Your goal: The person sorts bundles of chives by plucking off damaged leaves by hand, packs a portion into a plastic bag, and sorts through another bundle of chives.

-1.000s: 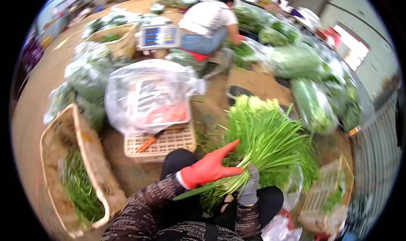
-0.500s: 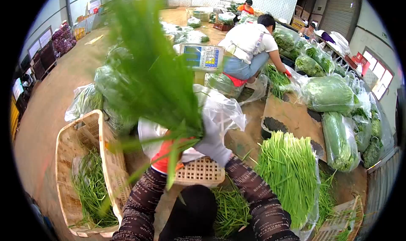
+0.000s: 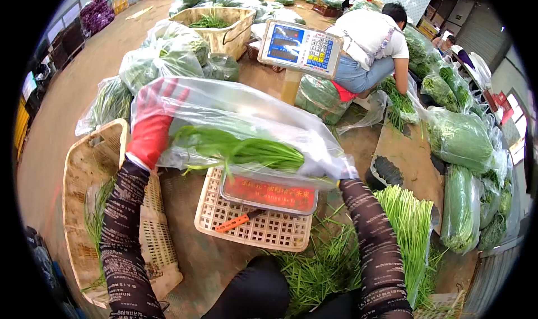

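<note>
A clear plastic bag (image 3: 224, 103) is stretched between my hands, with a bunch of garlic chives (image 3: 241, 150) inside. My left hand (image 3: 152, 126), in a red glove, holds up the bag's left end; its long fingers show blurred through the plastic. Inside the bag's right end, my right hand (image 3: 322, 161), in a pale grey glove, grips the base of the bunch. Plastic partly veils its fingers. Just below the bag is the scale's red platform (image 3: 272, 194), resting on an upturned beige crate (image 3: 210, 210). An orange-handled knife (image 3: 235, 222) lies on that crate.
The scale's display (image 3: 302, 47) stands beyond the bag. A beige crate (image 3: 126, 145) with loose greens is at left, a pile of chives (image 3: 406, 224) at right. Bagged greens (image 3: 459, 137) line the right side. A co-worker (image 3: 372, 47) in white crouches ahead.
The chives have swung down from upright to lying flat inside the bag. My left hand has moved left and spread the bag out. The scale platform and knife have come into sight.
</note>
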{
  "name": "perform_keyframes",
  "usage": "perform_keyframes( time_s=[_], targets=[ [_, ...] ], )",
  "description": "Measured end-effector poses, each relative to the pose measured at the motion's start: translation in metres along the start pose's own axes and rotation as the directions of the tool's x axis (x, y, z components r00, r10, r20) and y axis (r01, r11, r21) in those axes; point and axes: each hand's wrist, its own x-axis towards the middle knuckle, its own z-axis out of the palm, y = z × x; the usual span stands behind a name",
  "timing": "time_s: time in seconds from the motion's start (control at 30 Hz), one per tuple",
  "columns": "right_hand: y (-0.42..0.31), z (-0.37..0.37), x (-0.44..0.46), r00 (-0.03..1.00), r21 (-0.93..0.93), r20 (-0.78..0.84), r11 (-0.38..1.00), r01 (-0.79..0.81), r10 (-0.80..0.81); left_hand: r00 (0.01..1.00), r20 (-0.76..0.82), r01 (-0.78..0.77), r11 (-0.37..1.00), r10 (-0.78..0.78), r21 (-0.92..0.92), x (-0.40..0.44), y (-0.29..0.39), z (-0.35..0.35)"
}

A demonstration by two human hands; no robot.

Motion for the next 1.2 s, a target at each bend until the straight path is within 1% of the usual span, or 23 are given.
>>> perform_keyframes(
  time_s=[0.03,0.1,0.17,0.27,0.33,0.37,0.4,0.43,0.47,0.53,0.6,0.67,0.7,0.73,0.77,0.8,0.83,0.87,0.9,0.97,1.0,1.03,1.2],
  targets=[
    [0.003,-0.006,-0.002,1.0,0.015,-0.003,1.0,-0.005,0.005,0.984,0.179,0.028,0.992,-0.006,-0.123,0.004,0.0,-0.004],
    [0.006,-0.019,-0.002,1.0,0.056,-0.006,0.998,-0.026,0.026,0.995,0.08,-0.021,0.937,0.052,-0.349,0.01,-0.005,-0.032],
    [0.007,-0.033,-0.005,0.998,0.092,-0.03,0.995,-0.044,0.047,0.985,0.14,-0.033,0.905,0.102,-0.423,0.014,-0.011,-0.038],
    [0.016,-0.023,-0.011,0.995,0.118,-0.085,0.992,-0.05,0.06,0.982,0.107,-0.091,0.886,0.156,-0.455,-0.001,-0.008,-0.034],
    [0.035,0.019,-0.019,0.983,0.633,-0.057,0.768,-0.101,0.176,0.973,0.064,-0.173,0.879,0.224,-0.443,-0.014,-0.001,-0.039],
    [0.022,0.009,-0.038,0.995,0.66,-0.05,0.75,-0.031,0.086,0.971,0.048,-0.182,0.858,0.233,-0.481,-0.025,0.005,-0.036],
    [0.007,0.005,-0.06,0.998,0.773,-0.037,0.634,-0.004,0.051,0.969,0.03,-0.194,0.833,0.245,-0.519,-0.038,0.012,-0.035],
    [-0.01,-0.006,-0.085,0.997,0.778,0.008,0.626,-0.05,0.071,0.903,0.343,0.052,0.729,0.257,-0.683,-0.048,0.021,-0.057],
    [-0.021,-0.012,-0.108,0.994,0.783,0.053,0.615,-0.099,0.092,0.957,0.132,-0.098,0.715,0.259,-0.692,-0.066,0.031,-0.055],
    [-0.024,0.003,-0.151,0.984,0.818,0.082,0.553,-0.159,0.161,0.964,-0.099,-0.241,0.663,0.246,-0.709,-0.093,0.047,-0.084],
    [-0.021,0.018,-0.194,0.969,0.834,0.132,0.505,-0.224,0.211,0.977,-0.07,-0.174,0.562,0.202,-0.809,-0.141,0.07,-0.1],
    [-0.011,0.045,-0.234,0.888,0.819,0.306,0.381,-0.43,0.343,0.959,0.148,0.044,0.391,0.241,-0.919,-0.194,0.094,-0.11],
    [-0.009,0.059,-0.255,0.884,0.82,0.314,0.37,-0.436,0.347,0.913,0.327,0.269,0.243,0.243,-0.932,-0.231,0.111,-0.105],
    [-0.009,0.073,-0.278,0.834,0.842,0.367,0.234,-0.486,0.412,0.826,0.489,0.484,0.094,0.279,-0.87,-0.273,0.127,-0.1],
    [-0.01,0.086,-0.302,0.773,0.848,0.427,0.088,-0.522,0.469,0.666,0.674,0.697,0.054,0.319,-0.715,-0.314,0.137,-0.103],
    [-0.012,0.095,-0.324,0.761,0.846,0.438,0.066,-0.528,0.478,0.461,0.809,0.862,0.032,0.364,-0.506,-0.36,0.143,-0.106],
    [-0.014,0.104,-0.345,0.71,0.782,0.489,0.106,-0.614,0.507,0.242,0.832,0.928,0.133,0.499,-0.349,-0.42,0.143,-0.094],
    [-0.017,0.114,-0.368,0.655,0.708,0.533,0.142,-0.692,0.535,-0.158,0.795,0.964,0.264,0.586,-0.003,-0.474,0.145,-0.085],
    [-0.02,0.127,-0.393,0.641,0.706,0.546,0.115,-0.699,0.54,-0.357,0.691,0.906,0.412,0.628,0.094,-0.518,0.143,-0.086],
    [-0.031,0.167,-0.453,0.494,0.621,0.773,-0.313,-0.719,0.398,-0.492,0.573,0.815,0.578,0.656,0.039,-0.56,0.136,-0.099],
    [-0.038,0.192,-0.485,0.385,0.47,0.877,-0.34,-0.814,0.288,-0.513,0.557,0.789,0.615,0.653,0.005,-0.568,0.133,-0.102],
    [-0.053,0.207,-0.513,0.325,0.407,0.905,-0.341,-0.847,0.273,-0.52,0.554,0.768,0.64,0.65,-0.031,-0.572,0.132,-0.103],
    [-0.109,0.244,-0.608,0.125,0.285,0.932,-0.475,-0.832,0.34,-0.463,0.601,0.728,0.666,0.651,-0.16,-0.534,0.139,-0.089]
  ],
)
